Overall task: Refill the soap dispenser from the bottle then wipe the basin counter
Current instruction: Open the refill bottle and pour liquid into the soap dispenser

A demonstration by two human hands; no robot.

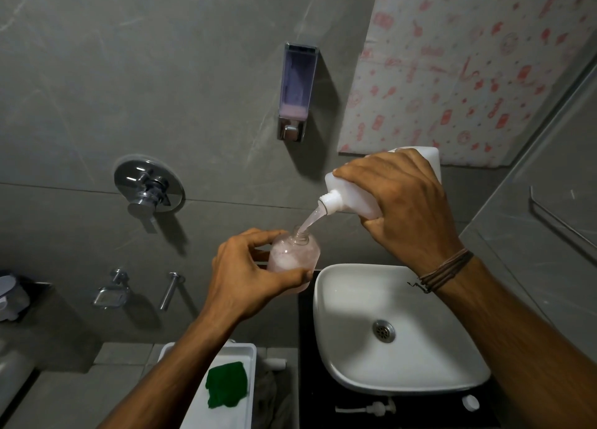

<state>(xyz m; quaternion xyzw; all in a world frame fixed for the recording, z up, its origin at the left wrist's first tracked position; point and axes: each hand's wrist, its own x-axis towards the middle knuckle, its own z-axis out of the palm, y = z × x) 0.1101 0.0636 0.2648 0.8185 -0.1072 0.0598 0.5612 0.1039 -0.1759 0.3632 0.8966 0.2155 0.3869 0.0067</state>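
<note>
- Our left hand (245,275) grips the dispenser (295,255), fingers and thumb curled round its clear body, holding it upright in the air just left of the basin (355,296).
- Our right hand (403,202) clasps the bottle (345,189), which is tipped neck-down above the dispenser.
- A pale pink stream (307,223) runs from the bottle's neck into the dispenser's open mouth; foamy soap partly fills the dispenser.
- The pump (374,407) and a white cap (470,402) lie on the black counter (305,348) at the basin's near edge.
- A green cloth (226,388) lies in a white tray (248,348) to the left.
</note>
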